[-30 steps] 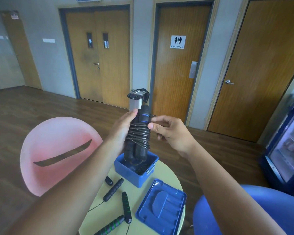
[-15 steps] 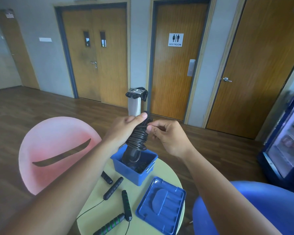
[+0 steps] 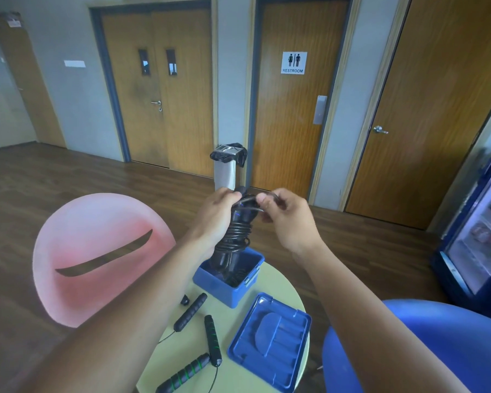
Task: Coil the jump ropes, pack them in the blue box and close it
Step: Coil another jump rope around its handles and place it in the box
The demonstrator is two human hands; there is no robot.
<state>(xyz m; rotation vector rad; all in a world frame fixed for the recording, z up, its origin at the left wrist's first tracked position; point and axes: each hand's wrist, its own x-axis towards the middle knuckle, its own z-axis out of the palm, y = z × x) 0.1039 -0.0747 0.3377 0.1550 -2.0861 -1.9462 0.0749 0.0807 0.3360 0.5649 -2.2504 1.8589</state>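
Right hand [image 3: 288, 222], fingers [image 3: 262, 199]: thumb and forefinger pinch a loop of black cord at the bundle's top.
Left hand [image 3: 214, 222]: fingers curled round the black foam-handled jump rope [image 3: 236, 236], cord wound about its paired handles.
Bundle: upright, lower ends over the open blue plastic box [image 3: 227, 292].
Box: on the round pale-green worktop [image 3: 278, 282].
Blue ribbed lid [image 3: 270, 341]: flat, just beside the box.
Loose green-banded rope handles [image 3: 212, 338]: on the worktop's near side.
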